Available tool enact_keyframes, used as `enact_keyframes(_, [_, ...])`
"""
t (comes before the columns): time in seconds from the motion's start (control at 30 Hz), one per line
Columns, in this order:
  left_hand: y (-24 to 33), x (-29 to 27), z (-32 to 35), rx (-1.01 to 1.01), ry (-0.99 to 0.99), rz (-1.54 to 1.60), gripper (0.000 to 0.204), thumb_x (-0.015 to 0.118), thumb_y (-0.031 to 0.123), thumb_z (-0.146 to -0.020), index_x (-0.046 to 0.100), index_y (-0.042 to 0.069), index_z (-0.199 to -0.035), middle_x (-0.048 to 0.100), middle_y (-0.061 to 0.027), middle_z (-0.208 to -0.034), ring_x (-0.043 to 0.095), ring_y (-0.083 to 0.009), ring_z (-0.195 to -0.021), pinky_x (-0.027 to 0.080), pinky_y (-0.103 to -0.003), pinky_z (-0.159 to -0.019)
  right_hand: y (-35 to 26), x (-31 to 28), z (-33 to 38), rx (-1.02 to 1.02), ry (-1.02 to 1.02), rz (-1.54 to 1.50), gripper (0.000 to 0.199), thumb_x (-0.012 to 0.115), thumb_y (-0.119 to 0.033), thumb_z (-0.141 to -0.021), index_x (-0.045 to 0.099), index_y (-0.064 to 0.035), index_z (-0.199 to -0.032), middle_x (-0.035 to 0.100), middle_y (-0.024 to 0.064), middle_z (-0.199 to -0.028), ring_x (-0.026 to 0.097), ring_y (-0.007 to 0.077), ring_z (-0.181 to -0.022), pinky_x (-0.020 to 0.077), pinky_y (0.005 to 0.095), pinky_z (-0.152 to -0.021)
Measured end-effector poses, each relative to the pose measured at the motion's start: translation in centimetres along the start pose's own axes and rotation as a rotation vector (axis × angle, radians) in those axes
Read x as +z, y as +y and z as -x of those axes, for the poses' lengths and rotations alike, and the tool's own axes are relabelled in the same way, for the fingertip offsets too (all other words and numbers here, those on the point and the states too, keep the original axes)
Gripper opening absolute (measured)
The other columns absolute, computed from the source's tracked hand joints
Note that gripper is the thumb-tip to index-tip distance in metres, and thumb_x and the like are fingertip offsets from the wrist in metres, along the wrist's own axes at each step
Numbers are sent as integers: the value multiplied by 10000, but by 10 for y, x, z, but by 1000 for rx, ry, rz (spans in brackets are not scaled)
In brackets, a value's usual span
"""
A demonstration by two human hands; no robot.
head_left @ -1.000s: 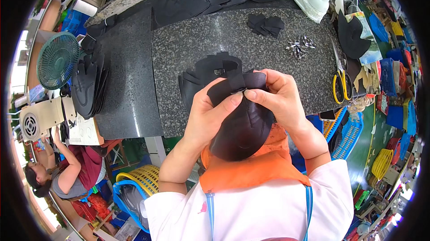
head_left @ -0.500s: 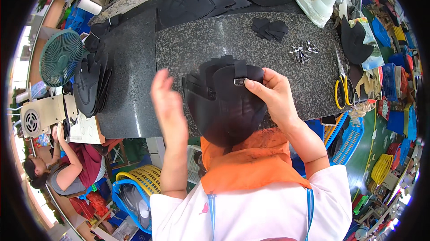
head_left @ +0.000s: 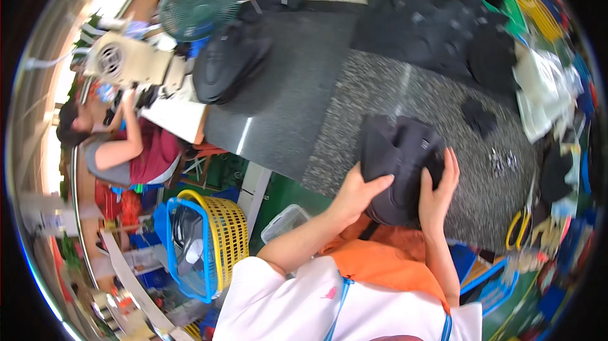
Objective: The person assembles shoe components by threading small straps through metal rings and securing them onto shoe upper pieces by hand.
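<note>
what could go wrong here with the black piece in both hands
The picture is blurred by head motion, so this is a cautious read. The left hand and right hand hold the black cap-shaped piece over the near edge of the speckled table; if either lets go, it may drop toward the floor or the yellow basket. Small metal parts lie close by the right hand and might get swept off.

Crumpled clear and white plastic bags point(head_left: 538, 97) heaped at the right edge of the speckled grey worktop point(head_left: 392, 97). No labels, signs or screens visible.
</note>
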State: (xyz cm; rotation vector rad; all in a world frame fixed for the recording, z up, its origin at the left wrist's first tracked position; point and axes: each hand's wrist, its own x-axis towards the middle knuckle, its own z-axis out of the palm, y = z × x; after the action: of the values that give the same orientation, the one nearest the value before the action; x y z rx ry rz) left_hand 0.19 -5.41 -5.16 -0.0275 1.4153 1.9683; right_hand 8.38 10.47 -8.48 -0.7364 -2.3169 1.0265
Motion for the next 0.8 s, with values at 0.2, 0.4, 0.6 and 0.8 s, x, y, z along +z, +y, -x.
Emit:
enact_keyframes(0.2, [136,-80,-31,469,227,-272,632,754,15,-693,496,-8,-1270,612,-130,-1161,609,-222,-1028,493,-357,-927,3,-8,2,7,-127,-75,628,621,-45,-844,360,-16,-1415,362,187,-1449,307,348,-1374,235,426,-1139])
enact_keyframes(0.4, [304,-298,-79,553,249,-329,515,676,84,-839,467,-19,-1297,598,-162,-1211,616,-263,-1062,497,-408,-938,1,-1,-1,-99,-187,59,524,641,-61,-828,474,-60,-1324,430,152,-1394,364,363,-1335,158,545,-1159])
enact_keyframes(0.6, [277,-361,-134,339,542,-346,737,778,245,-787,410,56,-1397,571,-116,-1284,564,-258,-1138,448,-378,-971,5,2,0,-159,-209,210,447,661,-65,-803,536,-76,-1231,454,136,-1354,357,360,-1340,162,556,-1154])
enact_keyframes(0.8, [240,-302,-120,671,550,-733,750,771,194,-748,417,73,-1398,509,-187,-1336,500,-305,-1222,413,-416,-1014,-3,4,2,-222,-206,288,407,682,-79,-785,571,-86,-1176,471,128,-1323,362,370,-1325,168,577,-1136])
